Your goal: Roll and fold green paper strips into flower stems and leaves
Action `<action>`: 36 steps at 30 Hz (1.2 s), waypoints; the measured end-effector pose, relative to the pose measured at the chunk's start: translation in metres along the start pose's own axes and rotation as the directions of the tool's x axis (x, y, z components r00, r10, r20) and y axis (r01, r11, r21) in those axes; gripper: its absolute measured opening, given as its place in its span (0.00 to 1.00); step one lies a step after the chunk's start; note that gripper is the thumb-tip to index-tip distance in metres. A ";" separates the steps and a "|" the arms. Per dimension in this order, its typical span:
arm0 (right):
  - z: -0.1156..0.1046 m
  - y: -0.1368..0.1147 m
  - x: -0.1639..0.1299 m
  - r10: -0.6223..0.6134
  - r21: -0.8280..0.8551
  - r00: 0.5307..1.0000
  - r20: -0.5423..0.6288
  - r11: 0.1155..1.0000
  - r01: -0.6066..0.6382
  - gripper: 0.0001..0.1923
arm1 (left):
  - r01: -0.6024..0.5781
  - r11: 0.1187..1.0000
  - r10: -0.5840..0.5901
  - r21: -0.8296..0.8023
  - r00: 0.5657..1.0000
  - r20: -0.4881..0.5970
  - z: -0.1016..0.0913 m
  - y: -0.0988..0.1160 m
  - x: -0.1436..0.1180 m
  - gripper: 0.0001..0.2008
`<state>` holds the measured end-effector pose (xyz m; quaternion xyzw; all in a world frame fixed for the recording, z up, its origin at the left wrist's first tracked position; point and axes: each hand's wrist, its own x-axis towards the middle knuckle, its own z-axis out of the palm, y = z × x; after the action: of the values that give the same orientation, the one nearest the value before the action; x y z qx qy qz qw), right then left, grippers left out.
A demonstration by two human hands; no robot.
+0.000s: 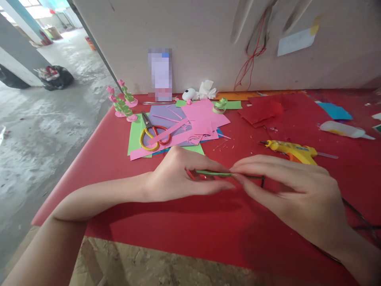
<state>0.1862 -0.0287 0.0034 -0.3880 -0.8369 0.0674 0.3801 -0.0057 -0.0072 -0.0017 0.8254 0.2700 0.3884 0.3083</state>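
A thin green strip point(214, 173), seen nearly edge-on, stretches between my two hands above the red tabletop. My left hand point(178, 174) curls around its left part, thumb below and fingers above. The thumb and fingertips of my right hand point(294, 182) pinch the strip's right end. A thin dark stick-like piece point(254, 176) shows under my right fingers; whether it joins the strip I cannot tell. Just beyond my right hand lies a yellow glue gun point(291, 149). Scissors point(151, 133) with yellow and red handles rest on coloured paper beyond my left hand.
Pink paper sheets point(205, 117) and scraps cover the back middle. Small pink-and-green paper flowers point(122, 105) stand at the left edge. A phone point(160, 75) leans on the back panel. Red crepe paper point(263, 111), a blue piece point(335, 111) and a glue bottle point(342, 129) lie right.
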 end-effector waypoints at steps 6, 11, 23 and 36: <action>0.002 0.000 -0.005 -0.052 -0.046 0.998 -0.041 0.998 0.050 0.07 | 0.154 0.986 -0.152 -0.057 0.988 0.033 -0.001 0.002 0.001 0.07; 0.008 0.004 -0.004 -0.091 -0.033 0.992 -0.084 0.996 0.089 0.06 | 0.154 0.988 -0.155 0.025 0.987 0.034 0.001 -0.001 0.001 0.07; 0.005 0.004 -0.004 -0.010 0.001 0.997 -0.071 1.000 0.010 0.06 | 0.187 0.975 -0.181 -0.121 0.982 0.054 0.001 0.001 0.000 0.11; 0.007 0.004 -0.001 -0.053 -0.027 0.996 -0.068 0.998 0.051 0.03 | 0.367 0.910 -0.348 -0.194 0.929 0.125 0.001 0.003 0.001 0.10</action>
<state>0.1838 -0.0254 -0.0034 -0.3728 -0.8340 0.0337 0.4055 -0.0035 -0.0088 0.0001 0.7400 0.3596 0.3156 0.4728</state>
